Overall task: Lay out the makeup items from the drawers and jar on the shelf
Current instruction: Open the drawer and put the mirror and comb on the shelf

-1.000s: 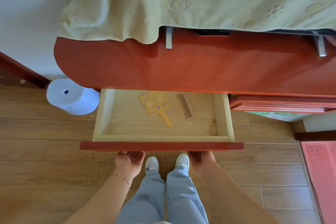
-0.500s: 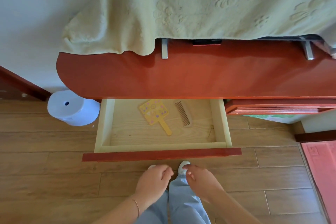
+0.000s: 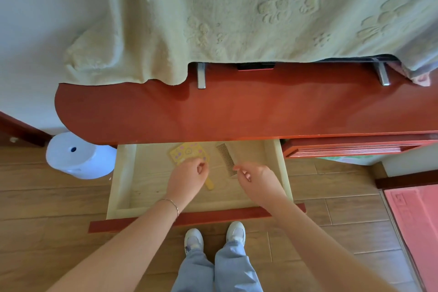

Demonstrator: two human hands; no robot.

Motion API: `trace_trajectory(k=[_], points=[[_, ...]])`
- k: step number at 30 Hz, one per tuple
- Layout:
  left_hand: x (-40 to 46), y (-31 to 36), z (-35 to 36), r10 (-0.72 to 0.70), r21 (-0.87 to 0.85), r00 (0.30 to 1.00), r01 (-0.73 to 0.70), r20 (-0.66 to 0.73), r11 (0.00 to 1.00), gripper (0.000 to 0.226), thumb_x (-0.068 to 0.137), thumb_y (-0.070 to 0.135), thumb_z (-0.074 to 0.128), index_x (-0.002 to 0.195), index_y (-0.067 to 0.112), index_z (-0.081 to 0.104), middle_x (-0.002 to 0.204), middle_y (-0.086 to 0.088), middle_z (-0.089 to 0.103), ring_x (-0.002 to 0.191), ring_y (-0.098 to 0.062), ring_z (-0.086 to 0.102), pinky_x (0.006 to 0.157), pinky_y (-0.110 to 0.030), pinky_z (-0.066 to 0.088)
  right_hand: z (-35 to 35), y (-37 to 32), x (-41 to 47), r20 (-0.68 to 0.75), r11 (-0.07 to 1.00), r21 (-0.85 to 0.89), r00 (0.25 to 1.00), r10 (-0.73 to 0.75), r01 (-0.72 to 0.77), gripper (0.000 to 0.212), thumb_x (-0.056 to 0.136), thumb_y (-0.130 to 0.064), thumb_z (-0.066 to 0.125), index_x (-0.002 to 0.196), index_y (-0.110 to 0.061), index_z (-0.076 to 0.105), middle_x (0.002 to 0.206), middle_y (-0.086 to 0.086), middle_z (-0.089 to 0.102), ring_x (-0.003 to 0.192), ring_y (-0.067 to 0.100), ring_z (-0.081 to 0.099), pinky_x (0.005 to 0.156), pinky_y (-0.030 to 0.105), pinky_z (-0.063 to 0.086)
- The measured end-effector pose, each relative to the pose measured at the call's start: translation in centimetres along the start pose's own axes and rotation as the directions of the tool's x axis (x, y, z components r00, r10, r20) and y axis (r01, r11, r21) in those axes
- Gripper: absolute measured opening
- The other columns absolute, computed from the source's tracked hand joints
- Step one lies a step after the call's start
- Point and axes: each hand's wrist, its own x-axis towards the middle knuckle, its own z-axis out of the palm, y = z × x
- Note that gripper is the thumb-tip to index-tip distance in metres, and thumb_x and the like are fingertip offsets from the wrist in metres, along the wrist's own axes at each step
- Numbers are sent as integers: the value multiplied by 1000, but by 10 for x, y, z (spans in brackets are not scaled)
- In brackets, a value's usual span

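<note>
No brand, label or readable writing is showing on anything here; the only markings are small cartoon-style pictures, pink and white, printed on the yellow hand mirror (image 3: 189, 153). That mirror is lying flat on the pale wooden floor of the open drawer (image 3: 123, 173), towards the back, its square head partly tucked under the red-brown shelf (image 3: 237, 111) above and its yellow handle poking out below the left hand (image 3: 187, 179). Just beside it to the right, a brown fine-toothed comb (image 3: 226, 159) is lying at a slant, apart from the mirror.

The left hand is hovering over the mirror's lower edge and handle with fingers loosely curled, thumb and forefinger close together; whether they are touching the mirror I cannot tell. The right hand (image 3: 257, 180) is reaching in with thumb and forefinger pinched near the comb's lower end, the other fingers curled, and actual contact with the comb is not clear either.

A pale green embossed towel (image 3: 237, 19) is draping over the back of the shelf
</note>
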Motion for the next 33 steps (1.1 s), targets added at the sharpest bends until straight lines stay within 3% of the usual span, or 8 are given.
trace_trajectory(k=[3, 5, 13, 17, 19, 22, 28, 33], points=[[8, -17, 18, -123, 99, 987, 112, 104, 989, 28, 89, 31, 53, 67, 14, 55, 63, 0, 56, 53, -15, 52, 48, -27, 39, 10, 8, 28, 85, 993, -37, 989, 119, -116, 29, 91, -23, 44, 113, -22, 62, 101, 1, 66, 88, 20, 61, 73, 27, 49], [9, -23, 26, -225, 136, 962, 206, 152, 969, 32, 87, 41, 54, 75, 12, 59, 65, -1, 61, 56, -17, 56, 48, -27, 39, 19, 14, 44, 103, 979, -75, 975, 194, -187, 31, 90, -26, 43, 115, -21, 60, 106, 2, 64, 87, 21, 60, 72, 29, 51], [20, -16, 50, -369, 332, 898, 282, 238, 900, 50, 81, 62, 48, 64, 16, 46, 57, 1, 49, 58, -20, 53, 50, -26, 39, 47, 29, 70, 79, 906, -194, 914, 397, -377, 39, 90, -33, 52, 119, -7, 48, 120, 11, 51, 98, 31, 58, 70, 36, 48], [20, -18, 53, -410, 359, 868, 302, 279, 883, 43, 82, 57, 53, 75, 14, 50, 87, -5, 61, 79, -24, 59, 62, -29, 45, 54, 31, 76, 54, 882, -238, 901, 430, -407, 62, 86, -42, 56, 131, -4, 36, 129, 13, 44, 111, 33, 53, 74, 37, 47], [20, -19, 52, -434, 348, 858, 332, 275, 877, 40, 83, 51, 54, 84, 11, 54, 91, -5, 61, 84, -24, 60, 66, -30, 46, 56, 31, 77, 56, 876, -268, 901, 430, -401, 65, 86, -42, 57, 133, -4, 32, 132, 14, 42, 114, 33, 50, 78, 38, 48], [19, -19, 48, -484, 284, 842, 415, 240, 864, 32, 84, 36, 56, 99, 8, 54, 82, -2, 57, 79, -23, 59, 62, -29, 45, 58, 30, 78, 76, 873, -264, 894, 441, -409, 59, 88, -35, 57, 132, -3, 33, 131, 14, 43, 115, 33, 50, 79, 38, 47], [16, -18, 44, -589, 180, 783, 562, 201, 807, 30, 81, 20, 62, 105, 6, 50, 102, -8, 60, 87, -25, 61, 61, -27, 44, 56, 32, 81, 143, 858, -121, 847, 513, -499, 49, 86, -25, 61, 123, -1, 39, 125, 17, 48, 112, 33, 53, 82, 39, 47], [15, -17, 41, -586, 134, 780, 571, 219, 810, 28, 79, 17, 62, 98, 9, 44, 97, -7, 56, 79, -23, 57, 53, -26, 39, 47, 36, 80, 212, 876, 23, 859, 466, -481, 28, 87, -15, 54, 112, -5, 46, 101, 11, 61, 92, 30, 62, 66, 34, 49]])
